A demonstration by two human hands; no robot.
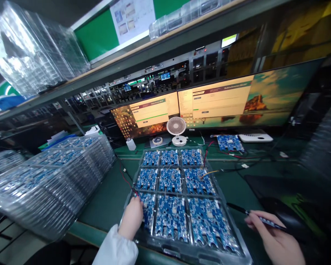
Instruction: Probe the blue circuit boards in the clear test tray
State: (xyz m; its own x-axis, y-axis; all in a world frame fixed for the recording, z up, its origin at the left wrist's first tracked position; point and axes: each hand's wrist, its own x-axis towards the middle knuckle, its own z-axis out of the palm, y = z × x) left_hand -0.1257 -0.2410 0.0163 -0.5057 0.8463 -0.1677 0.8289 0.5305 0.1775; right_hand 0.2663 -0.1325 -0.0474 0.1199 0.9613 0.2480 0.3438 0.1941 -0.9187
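The left hand point(132, 217) rests on the near-left board point(147, 215) of the tray point(182, 254), fingers curled down onto the board's left edge, though whether they pinch it or merely press I cannot tell; the right hand point(276, 239) hovers off the tray's near-right corner, closed round a dark pen point(253, 217) whose tip points toward the tray; the tray holds nine blue boards in three rows and lies on the green bench point(110, 198) near its front edge, with red wires point(127, 178) trailing to its left side and another wire point(209, 172) crossing its right side; stacks of filled trays point(49, 184) stand along the bench's left end, and a small fan point(176, 129) sits before two monitors point(209, 103) at the back; the risk, as I judge it, is that the pen tip could scrape a neighbouring board, a lifted board could snag the red wires, or a sleeve point(116, 250) could nudge the tray over the front edge.
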